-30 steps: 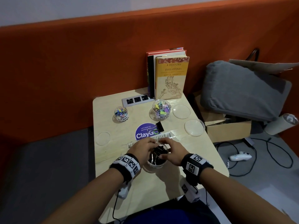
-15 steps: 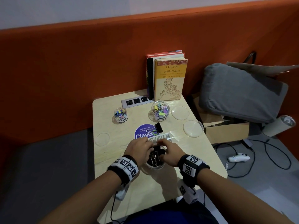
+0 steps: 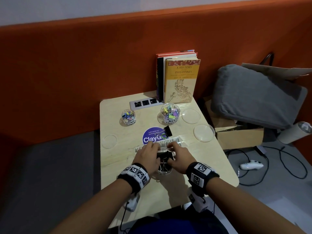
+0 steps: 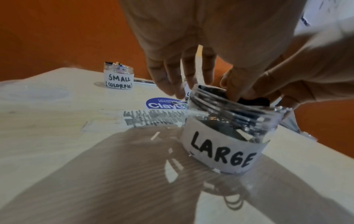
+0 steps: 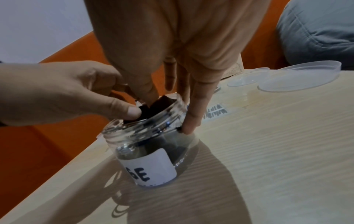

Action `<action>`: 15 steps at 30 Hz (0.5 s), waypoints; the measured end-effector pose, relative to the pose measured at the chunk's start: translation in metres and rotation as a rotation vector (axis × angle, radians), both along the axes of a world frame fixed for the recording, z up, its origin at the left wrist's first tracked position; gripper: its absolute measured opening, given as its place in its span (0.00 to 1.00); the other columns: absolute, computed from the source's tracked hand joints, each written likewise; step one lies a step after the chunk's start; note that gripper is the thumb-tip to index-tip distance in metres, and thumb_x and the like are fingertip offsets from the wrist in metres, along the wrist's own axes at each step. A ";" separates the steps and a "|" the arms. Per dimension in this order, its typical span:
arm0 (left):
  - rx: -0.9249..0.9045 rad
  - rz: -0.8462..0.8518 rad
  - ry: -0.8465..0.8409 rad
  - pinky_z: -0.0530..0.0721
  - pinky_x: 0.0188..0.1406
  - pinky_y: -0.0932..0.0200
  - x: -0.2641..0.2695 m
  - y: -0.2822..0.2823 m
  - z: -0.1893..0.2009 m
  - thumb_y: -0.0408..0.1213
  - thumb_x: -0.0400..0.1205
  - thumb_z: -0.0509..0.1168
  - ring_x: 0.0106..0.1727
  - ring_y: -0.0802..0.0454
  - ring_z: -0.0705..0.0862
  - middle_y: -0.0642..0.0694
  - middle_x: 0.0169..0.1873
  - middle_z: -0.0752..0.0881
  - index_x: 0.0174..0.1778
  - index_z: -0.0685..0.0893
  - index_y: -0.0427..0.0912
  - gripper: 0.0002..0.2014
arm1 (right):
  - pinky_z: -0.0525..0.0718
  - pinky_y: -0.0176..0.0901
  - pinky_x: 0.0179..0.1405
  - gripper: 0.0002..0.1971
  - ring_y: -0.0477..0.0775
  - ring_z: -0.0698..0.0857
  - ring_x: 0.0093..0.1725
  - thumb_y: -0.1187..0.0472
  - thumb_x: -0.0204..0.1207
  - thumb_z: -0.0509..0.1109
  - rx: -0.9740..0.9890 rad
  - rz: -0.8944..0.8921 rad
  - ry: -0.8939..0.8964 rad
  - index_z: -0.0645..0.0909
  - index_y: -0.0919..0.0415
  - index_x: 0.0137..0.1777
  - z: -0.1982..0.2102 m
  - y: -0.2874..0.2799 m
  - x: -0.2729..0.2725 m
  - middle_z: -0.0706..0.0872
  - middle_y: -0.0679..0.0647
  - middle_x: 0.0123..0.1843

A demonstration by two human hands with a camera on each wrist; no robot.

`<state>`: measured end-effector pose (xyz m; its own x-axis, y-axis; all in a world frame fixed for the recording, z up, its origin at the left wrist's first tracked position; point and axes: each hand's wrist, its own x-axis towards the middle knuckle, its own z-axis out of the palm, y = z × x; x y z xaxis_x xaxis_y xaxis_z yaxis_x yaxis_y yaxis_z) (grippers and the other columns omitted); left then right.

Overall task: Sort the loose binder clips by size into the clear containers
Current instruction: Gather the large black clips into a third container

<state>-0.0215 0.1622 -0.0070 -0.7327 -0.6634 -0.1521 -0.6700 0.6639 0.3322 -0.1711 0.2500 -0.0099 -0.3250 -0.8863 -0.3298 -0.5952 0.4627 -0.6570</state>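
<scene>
Head: we log left hand [image 3: 148,156], right hand [image 3: 179,157] at the jar [image 3: 164,170], table's [image 3: 202,166] near edge; loose clip [image 3: 168,130] mid-table.
Left wrist: jar reads LARGE.
Right wrist: right fingers [image 5: 193,115] straight, bracing it; left hand pinches a black clip [image 5: 153,109], probably to seat it.

Pale desk [image 3: 214,159]: LARGE jar [image 3: 164,169] near centre, SMALL jar [image 3: 128,117] far left, medium jar [image 3: 170,113] far centre, three lids [image 3: 204,133] (all off), one black clip [image 3: 168,130] mid-desk, books [image 3: 181,81] far.

Bare table [image 3: 118,159] left of jar [image 4: 220,150]; lids [image 3: 204,133] right
</scene>
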 end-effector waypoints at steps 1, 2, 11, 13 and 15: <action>0.052 -0.004 0.009 0.80 0.58 0.52 0.000 0.000 -0.001 0.46 0.79 0.68 0.61 0.48 0.80 0.50 0.61 0.75 0.65 0.75 0.50 0.19 | 0.83 0.43 0.55 0.25 0.55 0.85 0.57 0.60 0.72 0.73 0.001 -0.003 0.006 0.72 0.52 0.69 -0.001 0.000 0.000 0.84 0.54 0.66; 0.107 -0.009 0.011 0.80 0.60 0.52 0.001 -0.001 -0.002 0.48 0.79 0.69 0.64 0.49 0.79 0.52 0.65 0.74 0.69 0.73 0.52 0.23 | 0.84 0.43 0.55 0.24 0.55 0.86 0.56 0.60 0.73 0.73 0.003 -0.001 0.010 0.72 0.52 0.69 -0.002 -0.001 -0.001 0.84 0.54 0.66; 0.150 0.066 -0.058 0.82 0.52 0.49 -0.010 -0.007 -0.003 0.41 0.78 0.74 0.58 0.45 0.81 0.49 0.63 0.76 0.65 0.71 0.53 0.23 | 0.82 0.42 0.56 0.21 0.53 0.85 0.58 0.55 0.71 0.80 0.009 -0.040 0.039 0.77 0.55 0.61 -0.003 -0.003 -0.005 0.86 0.51 0.60; 0.166 0.054 -0.060 0.81 0.52 0.50 -0.012 -0.009 -0.002 0.42 0.79 0.74 0.59 0.44 0.81 0.49 0.64 0.75 0.67 0.71 0.52 0.24 | 0.82 0.44 0.58 0.22 0.53 0.84 0.60 0.54 0.71 0.80 0.018 -0.029 0.046 0.77 0.55 0.61 -0.003 -0.005 -0.006 0.86 0.51 0.60; 0.207 0.060 -0.026 0.80 0.58 0.51 -0.011 -0.013 -0.001 0.44 0.80 0.73 0.65 0.46 0.80 0.50 0.68 0.74 0.71 0.71 0.53 0.26 | 0.82 0.43 0.60 0.22 0.52 0.84 0.62 0.53 0.71 0.79 0.018 -0.005 0.022 0.78 0.55 0.63 -0.001 -0.006 -0.010 0.86 0.50 0.61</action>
